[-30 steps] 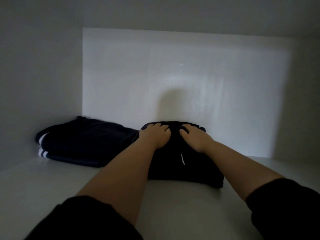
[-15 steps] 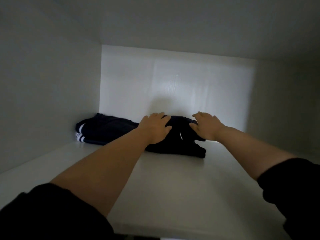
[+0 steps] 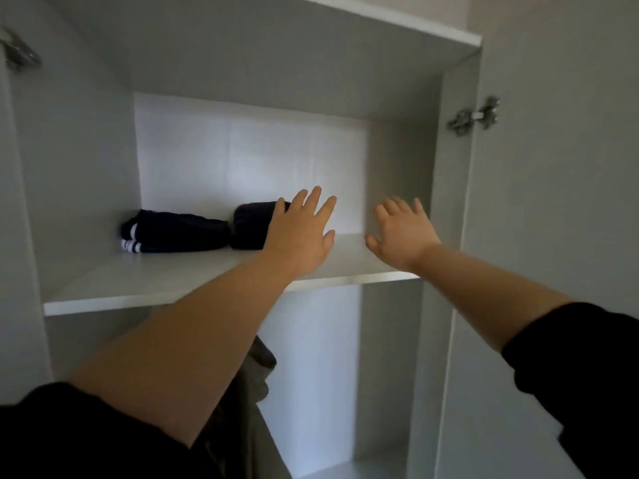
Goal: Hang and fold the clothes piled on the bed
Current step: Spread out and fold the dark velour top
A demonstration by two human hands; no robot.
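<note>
Reaching both arms up and forward to the shelf (image 3: 166,283), we hold our left hand (image 3: 300,235) and right hand (image 3: 404,233) flat, fingers spread wide, palms turned away from us, gripping nothing. The left hand hides the right end of the black bundle (image 3: 249,227); we cannot tell whether it touches. The right hand hovers over bare shelf, apart from the clothes. The bundle lies at the back of the shelf, touching the striped garment (image 3: 173,231) folded on its left. Black sleeves (image 3: 587,361) end above our bare forearms.
</note>
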